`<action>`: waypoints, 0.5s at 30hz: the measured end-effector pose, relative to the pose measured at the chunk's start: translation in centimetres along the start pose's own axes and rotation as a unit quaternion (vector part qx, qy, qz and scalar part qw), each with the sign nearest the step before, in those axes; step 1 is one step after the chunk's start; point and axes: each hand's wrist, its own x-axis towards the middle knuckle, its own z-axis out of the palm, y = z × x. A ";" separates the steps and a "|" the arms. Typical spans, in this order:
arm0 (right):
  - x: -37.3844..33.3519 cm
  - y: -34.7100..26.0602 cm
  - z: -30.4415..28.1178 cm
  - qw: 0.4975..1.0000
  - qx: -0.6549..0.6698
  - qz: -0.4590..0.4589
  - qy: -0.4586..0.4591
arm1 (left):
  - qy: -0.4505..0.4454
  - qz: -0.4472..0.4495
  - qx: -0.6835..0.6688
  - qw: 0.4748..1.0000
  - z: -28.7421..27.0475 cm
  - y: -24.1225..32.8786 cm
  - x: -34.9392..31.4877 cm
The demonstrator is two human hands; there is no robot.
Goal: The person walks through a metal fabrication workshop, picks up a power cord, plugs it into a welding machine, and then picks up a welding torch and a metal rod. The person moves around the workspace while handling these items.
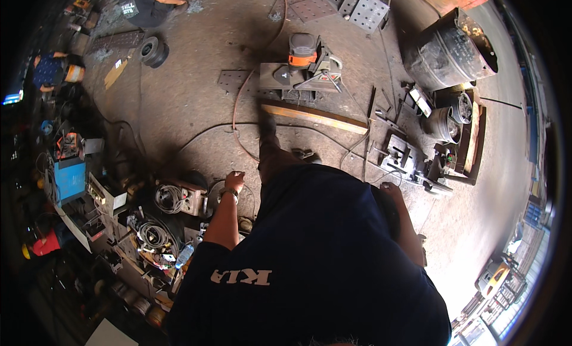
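Observation:
My left hand, with a watch on its wrist, hangs beside my body, its fingers loosely curled; I make out nothing in it. On the other side my right hand hangs low, also curled, with nothing visible in it. Both are apart from the things around them. In front of me a drilling machine with an orange band stands on a steel plate. A rusty steel bar lies on the floor between it and me. My leg is stretched forward, its foot near the bar's left end.
Hoses and cables cross the floor. At right are a large drum, buckets and a metal vise-like tool. At left stand a blue machine and coiled cables. Other people work at far left; perforated plates lie ahead.

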 end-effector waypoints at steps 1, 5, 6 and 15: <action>-0.1 0.4 0.4 1.000 -0.005 0.011 0.004 | 0.003 0.007 -0.006 1.000 -0.3 0.3 0.1; 0.3 3.4 1.5 1.000 -0.002 0.027 0.006 | 0.004 0.044 -0.024 0.999 -0.6 1.1 1.0; 0.3 3.4 1.7 1.000 -0.010 0.013 0.009 | 0.009 0.059 -0.019 0.998 -0.9 0.5 1.7; -1.2 1.5 0.9 0.999 0.039 0.014 0.022 | -0.016 0.047 -0.036 0.998 -0.2 2.3 1.4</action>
